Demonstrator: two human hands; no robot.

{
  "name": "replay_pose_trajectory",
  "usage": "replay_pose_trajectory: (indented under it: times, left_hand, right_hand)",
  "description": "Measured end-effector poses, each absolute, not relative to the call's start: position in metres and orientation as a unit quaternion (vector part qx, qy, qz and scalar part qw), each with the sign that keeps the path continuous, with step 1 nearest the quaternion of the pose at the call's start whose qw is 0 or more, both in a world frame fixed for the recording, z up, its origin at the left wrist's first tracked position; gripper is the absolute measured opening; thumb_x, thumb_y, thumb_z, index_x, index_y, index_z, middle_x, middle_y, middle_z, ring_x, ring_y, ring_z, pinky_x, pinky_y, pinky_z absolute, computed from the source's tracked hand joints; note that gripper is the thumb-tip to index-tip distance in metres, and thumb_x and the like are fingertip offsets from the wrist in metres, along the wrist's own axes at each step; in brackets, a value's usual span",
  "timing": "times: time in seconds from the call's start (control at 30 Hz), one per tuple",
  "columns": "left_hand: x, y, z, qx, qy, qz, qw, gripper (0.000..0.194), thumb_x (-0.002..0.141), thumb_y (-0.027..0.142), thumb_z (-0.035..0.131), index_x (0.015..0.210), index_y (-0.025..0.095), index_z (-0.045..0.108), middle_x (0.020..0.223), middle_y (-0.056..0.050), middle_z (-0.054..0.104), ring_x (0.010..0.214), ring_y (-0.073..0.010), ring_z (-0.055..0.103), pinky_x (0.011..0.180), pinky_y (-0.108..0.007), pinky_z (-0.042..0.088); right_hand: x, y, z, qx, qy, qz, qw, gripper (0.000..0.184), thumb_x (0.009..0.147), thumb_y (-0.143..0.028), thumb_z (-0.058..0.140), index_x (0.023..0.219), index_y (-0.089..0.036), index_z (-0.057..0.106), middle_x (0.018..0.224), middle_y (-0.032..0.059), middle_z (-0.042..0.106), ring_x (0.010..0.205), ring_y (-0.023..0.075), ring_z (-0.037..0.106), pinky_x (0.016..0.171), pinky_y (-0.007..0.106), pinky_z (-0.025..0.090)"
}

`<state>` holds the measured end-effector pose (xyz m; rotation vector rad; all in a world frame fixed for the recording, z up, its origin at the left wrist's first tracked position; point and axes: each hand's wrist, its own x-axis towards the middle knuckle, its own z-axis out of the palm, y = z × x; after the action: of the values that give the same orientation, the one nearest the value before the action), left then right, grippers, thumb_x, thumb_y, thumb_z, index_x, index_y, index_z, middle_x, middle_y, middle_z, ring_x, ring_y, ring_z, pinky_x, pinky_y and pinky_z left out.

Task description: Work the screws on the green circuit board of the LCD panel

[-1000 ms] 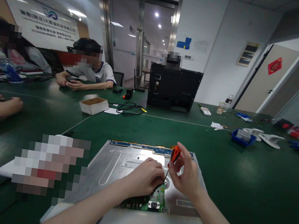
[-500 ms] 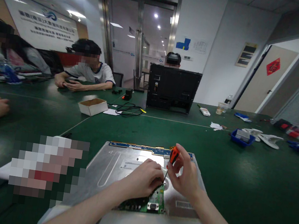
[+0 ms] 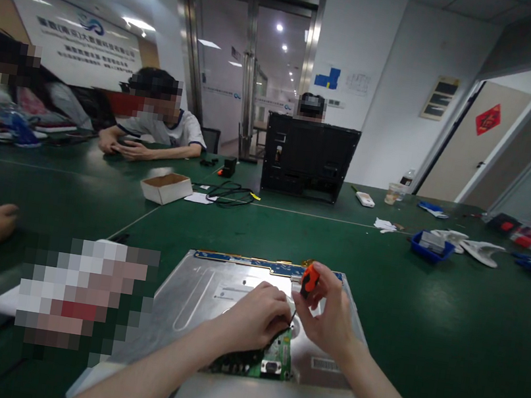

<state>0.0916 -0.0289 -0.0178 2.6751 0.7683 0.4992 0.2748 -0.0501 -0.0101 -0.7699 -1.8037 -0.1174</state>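
Green table (image 3: pixel 443 345): right hand (image 3: pixel 334 319) pinches a tilted screwdriver (image 3: pixel 310 279); left hand (image 3: pixel 255 314) curls downward, its hold unclear.

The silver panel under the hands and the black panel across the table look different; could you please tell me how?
The silver panel lies flat, while the black panel stands upright. The silver panel looks metallic, with an exposed green circuit board; the black panel is mostly dark. Both rest on the green table.

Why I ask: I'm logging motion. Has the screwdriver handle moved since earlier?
Yes, the screwdriver handle sits slightly lower in view against the blue strip.
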Motion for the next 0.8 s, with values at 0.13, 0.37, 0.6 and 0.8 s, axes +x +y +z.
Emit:
replay_pose_trajectory:
  times: [0.13,0.37,0.6,0.8]
  left_hand:
    - [0.0917,-0.0289,-0.0182,0.934,0.273,0.176,0.150,0.016,0.085,0.005,0.065,0.091,0.019,0.072,0.092,-0.005,0.073,0.090,-0.0228,0.067,0.085,-0.036,0.043]
    - [0.0914,-0.0269,-0.0211,0.933,0.273,0.176,0.154,0.017,0.086,0.005,0.064,0.092,0.019,0.072,0.093,-0.005,0.073,0.092,-0.0236,0.067,0.085,-0.036,0.043]
    - [0.0909,-0.0271,-0.0215,0.937,0.265,0.178,0.144,0.017,0.088,0.006,0.062,0.093,0.020,0.070,0.093,-0.005,0.072,0.093,-0.0232,0.067,0.088,-0.036,0.045]
    - [0.0909,-0.0279,-0.0185,0.937,0.265,0.173,0.149,0.016,0.085,0.007,0.064,0.093,0.020,0.071,0.093,-0.005,0.072,0.092,-0.0237,0.067,0.086,-0.036,0.044]
  right_hand:
    - [0.2750,-0.0522,-0.0073,-0.319,-0.772,-0.042,0.548,0.054,0.092,-0.016,0.049,0.144,-0.022,0.032,0.066,-0.0062,0.056,0.047,0.0131,0.055,0.043,0.022,0.044]
    - [0.2745,-0.0513,-0.0095,-0.323,-0.766,-0.048,0.553,0.055,0.093,-0.016,0.050,0.144,-0.023,0.032,0.062,-0.0090,0.051,0.044,0.0113,0.051,0.041,0.020,0.040]
    - [0.2739,-0.0507,-0.0115,-0.324,-0.766,-0.060,0.552,0.051,0.097,-0.021,0.052,0.145,-0.022,0.033,0.063,-0.0083,0.050,0.043,0.0106,0.050,0.041,0.020,0.038]
    - [0.2756,-0.0532,-0.0073,-0.319,-0.779,-0.046,0.538,0.056,0.096,-0.017,0.048,0.149,-0.021,0.030,0.063,-0.0069,0.052,0.045,0.0121,0.053,0.042,0.021,0.041]
